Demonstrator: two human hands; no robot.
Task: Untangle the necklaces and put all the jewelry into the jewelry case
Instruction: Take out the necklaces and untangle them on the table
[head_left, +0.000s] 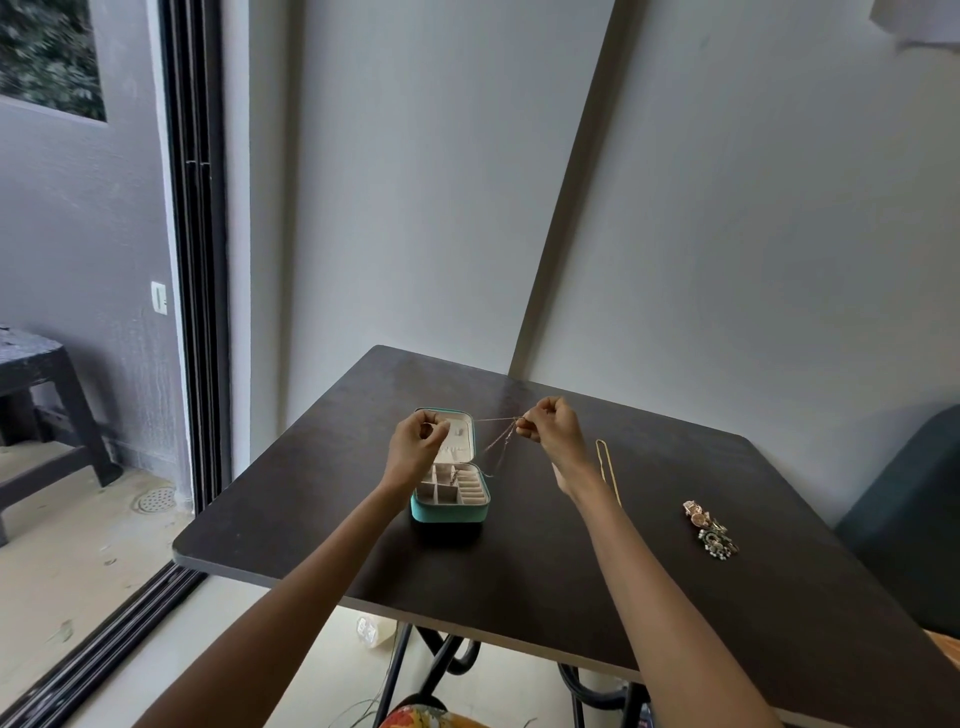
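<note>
Stretching thin chain (496, 422) sideways between both hands, over open case (450, 496)

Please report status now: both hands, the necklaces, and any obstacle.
Left hand and right hand pinch thin chain above open jewelry case. Gold necklace, earring pile still on table. No obstacle.

Teal jewelry case (450, 512) with cream lining, gold chain (605, 467), and rose-gold and dark green jewelry pile (710, 530) on a dark brown table (519, 571).
</note>
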